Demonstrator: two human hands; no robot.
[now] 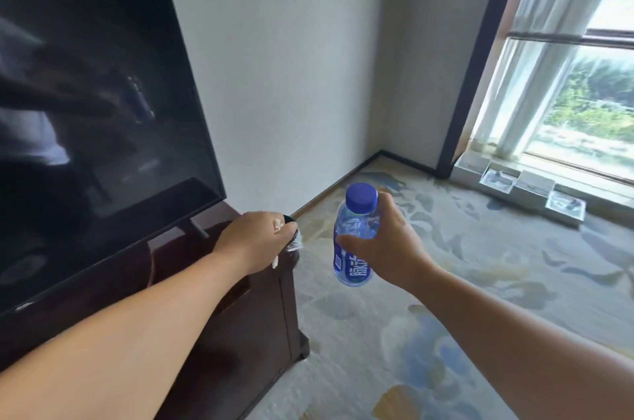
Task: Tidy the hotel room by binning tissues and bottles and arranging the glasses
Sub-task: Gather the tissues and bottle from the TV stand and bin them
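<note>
Right hand wraps the clear plastic water bottle w/ blue cap and label, upright at 6 o'clock, prob. for binning. Left hand, at 9 o'clock from it, fist closed on white tissue scraps above dark wooden TV cabinet; bin not visible.

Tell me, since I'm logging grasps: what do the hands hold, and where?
Right hand grips the blue-capped bottle around its middle. Left hand clutches something small with white bits showing; what it is cannot be told.

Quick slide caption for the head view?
Right hand holds a blue-capped bottle; left hand grips crumpled items beside the TV.
</note>
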